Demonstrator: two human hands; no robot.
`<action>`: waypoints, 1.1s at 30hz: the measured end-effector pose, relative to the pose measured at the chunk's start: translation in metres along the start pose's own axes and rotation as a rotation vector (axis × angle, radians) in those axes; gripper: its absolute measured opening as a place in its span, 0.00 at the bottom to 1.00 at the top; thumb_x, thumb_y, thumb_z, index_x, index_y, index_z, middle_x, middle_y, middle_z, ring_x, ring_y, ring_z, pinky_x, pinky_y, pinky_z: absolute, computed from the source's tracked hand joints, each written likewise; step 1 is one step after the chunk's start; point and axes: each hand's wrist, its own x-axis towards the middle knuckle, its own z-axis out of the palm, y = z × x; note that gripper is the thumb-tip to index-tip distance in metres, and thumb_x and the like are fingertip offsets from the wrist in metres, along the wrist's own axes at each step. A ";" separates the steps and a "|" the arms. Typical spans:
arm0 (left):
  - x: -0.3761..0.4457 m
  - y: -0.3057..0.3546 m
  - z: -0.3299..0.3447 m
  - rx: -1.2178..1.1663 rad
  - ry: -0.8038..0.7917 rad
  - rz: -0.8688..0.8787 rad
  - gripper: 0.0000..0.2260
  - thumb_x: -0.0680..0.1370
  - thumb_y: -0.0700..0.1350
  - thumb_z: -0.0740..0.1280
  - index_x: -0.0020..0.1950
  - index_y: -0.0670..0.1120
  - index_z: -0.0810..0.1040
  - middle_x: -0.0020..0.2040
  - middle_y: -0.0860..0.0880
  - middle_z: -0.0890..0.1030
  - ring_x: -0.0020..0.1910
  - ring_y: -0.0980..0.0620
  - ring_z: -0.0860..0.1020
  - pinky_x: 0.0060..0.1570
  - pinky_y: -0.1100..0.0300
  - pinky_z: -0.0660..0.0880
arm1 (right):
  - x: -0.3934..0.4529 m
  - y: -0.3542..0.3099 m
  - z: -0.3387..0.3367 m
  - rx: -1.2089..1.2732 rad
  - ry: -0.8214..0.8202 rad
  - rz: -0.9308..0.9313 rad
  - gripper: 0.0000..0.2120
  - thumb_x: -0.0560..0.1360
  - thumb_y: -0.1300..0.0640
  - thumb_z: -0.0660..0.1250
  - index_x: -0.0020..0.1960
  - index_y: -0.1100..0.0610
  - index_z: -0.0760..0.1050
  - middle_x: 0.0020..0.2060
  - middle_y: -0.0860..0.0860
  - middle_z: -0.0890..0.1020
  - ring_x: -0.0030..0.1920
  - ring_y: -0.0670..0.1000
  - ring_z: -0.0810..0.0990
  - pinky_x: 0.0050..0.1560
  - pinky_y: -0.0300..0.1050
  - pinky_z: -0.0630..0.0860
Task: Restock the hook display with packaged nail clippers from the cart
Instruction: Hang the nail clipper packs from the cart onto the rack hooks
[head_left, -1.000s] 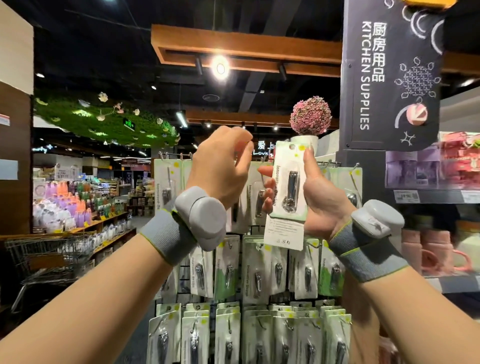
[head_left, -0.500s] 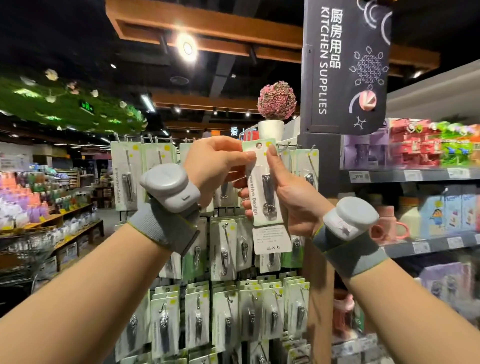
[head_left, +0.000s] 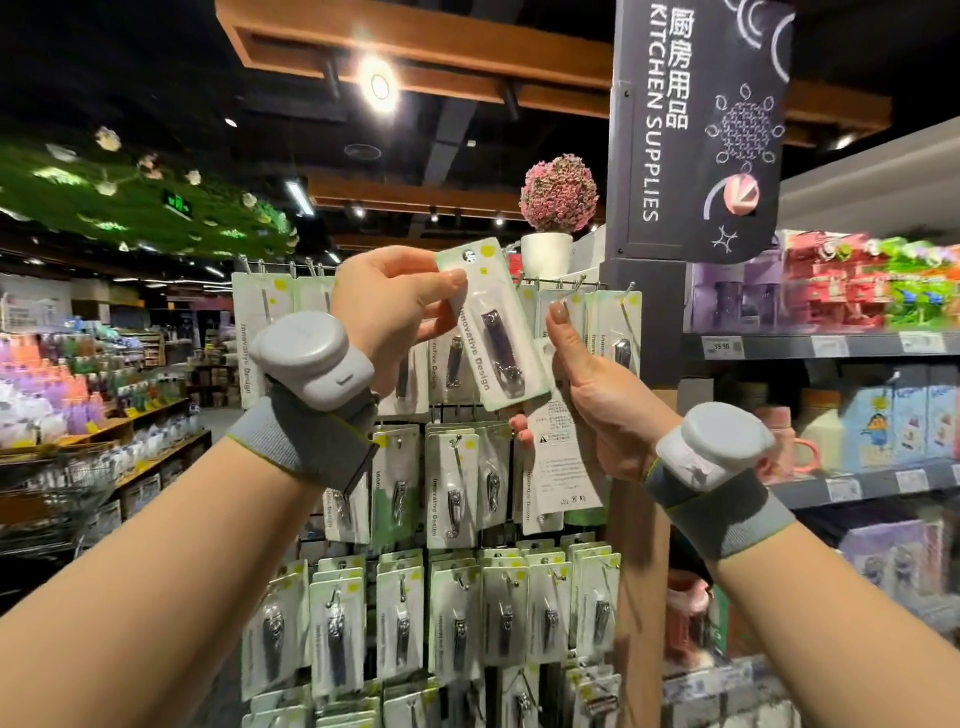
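Left hand: the left hand (head_left: 389, 306) pinches the upper part of a packaged nail clipper (head_left: 491, 327) between thumb and curled fingers; the pack tilts, its top leaning left, its hang hole (head_left: 469, 255) showing above the fingers.
Right hand: the right hand (head_left: 592, 384) stands just beside the pack's lower right edge, thumb up; it grips what looks like a second pack (head_left: 563, 457) seen from its printed back, hanging below the palm; whether it also touches the tilted pack cannot be told.
Pack in hand: held in the air in front of the top row, near a bare wire hook (head_left: 519, 280); not yet threaded on any hook.
Hook display: the hook display (head_left: 447, 431) carries hanging clipper packs on every row in view; the lower rows look crowded, the top row looks thinner, with several hook tips showing.
Progress: judged from this, most of the display is stocked; the pack in hand and the one behind it are left to hang.
Cart: a wire shopping cart (head_left: 57, 499) stands at the left edge, well apart; its contents cannot be made out.
Surroundings: a potted pink flower ball (head_left: 558, 195) sits on top of the display; a "Kitchen Supplies" sign (head_left: 691, 130) hangs to the right above shelves of goods.
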 end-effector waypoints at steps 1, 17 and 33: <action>0.000 0.000 -0.002 0.007 -0.002 0.012 0.06 0.73 0.33 0.70 0.48 0.39 0.78 0.41 0.44 0.82 0.32 0.53 0.80 0.31 0.66 0.75 | 0.000 0.001 -0.002 0.008 0.018 0.003 0.35 0.64 0.32 0.59 0.51 0.62 0.78 0.36 0.60 0.82 0.28 0.52 0.81 0.32 0.44 0.81; 0.006 -0.003 -0.008 0.373 0.020 0.205 0.05 0.72 0.37 0.72 0.46 0.45 0.82 0.42 0.43 0.83 0.39 0.50 0.82 0.35 0.60 0.79 | 0.029 -0.016 -0.046 0.464 0.261 -0.213 0.01 0.74 0.65 0.67 0.43 0.62 0.76 0.28 0.52 0.77 0.26 0.48 0.75 0.28 0.38 0.74; 0.009 -0.019 0.021 0.413 -0.030 0.227 0.07 0.72 0.37 0.72 0.49 0.42 0.82 0.43 0.42 0.84 0.40 0.48 0.83 0.36 0.60 0.79 | 0.022 -0.016 -0.073 0.309 0.228 -0.272 0.05 0.76 0.66 0.64 0.46 0.65 0.77 0.32 0.54 0.77 0.30 0.49 0.74 0.31 0.38 0.73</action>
